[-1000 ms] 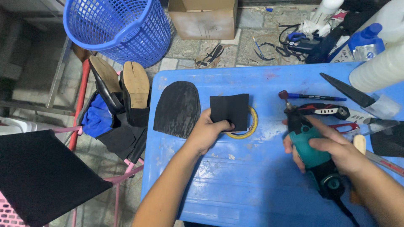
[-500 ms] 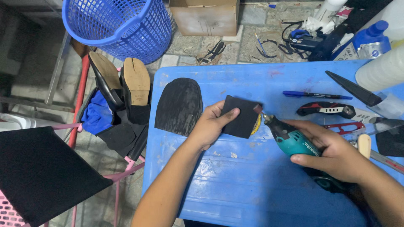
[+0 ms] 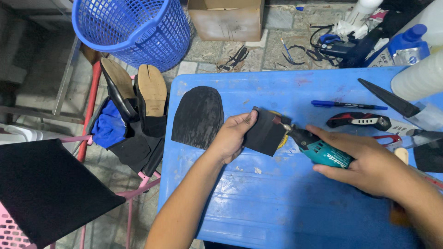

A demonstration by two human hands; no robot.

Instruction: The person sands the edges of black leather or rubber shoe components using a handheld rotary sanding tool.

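My left hand [image 3: 232, 136] holds a small black rubber piece [image 3: 264, 133] tilted up off the blue table [image 3: 258, 207], over a yellow tape roll [image 3: 282, 138] mostly hidden behind it. My right hand [image 3: 364, 161] grips a teal rotary grinder [image 3: 318, 149] whose tip touches the upper right edge of the rubber piece. A black sole-shaped rubber sheet [image 3: 198, 116] lies flat on the table just left of my left hand.
A blue pen [image 3: 348, 105], a red-and-black utility knife [image 3: 357, 121], a black knife [image 3: 388, 97] and a white bottle [image 3: 417, 78] lie at the table's right. Left of the table, a pair of shoes [image 3: 138, 94] rests sole-up on a pink stool; a blue basket [image 3: 134, 27] stands behind.
My left hand lifted the black rubber piece off the tape roll and tilted it. My right hand swung the grinder leftward until its tip met the piece.
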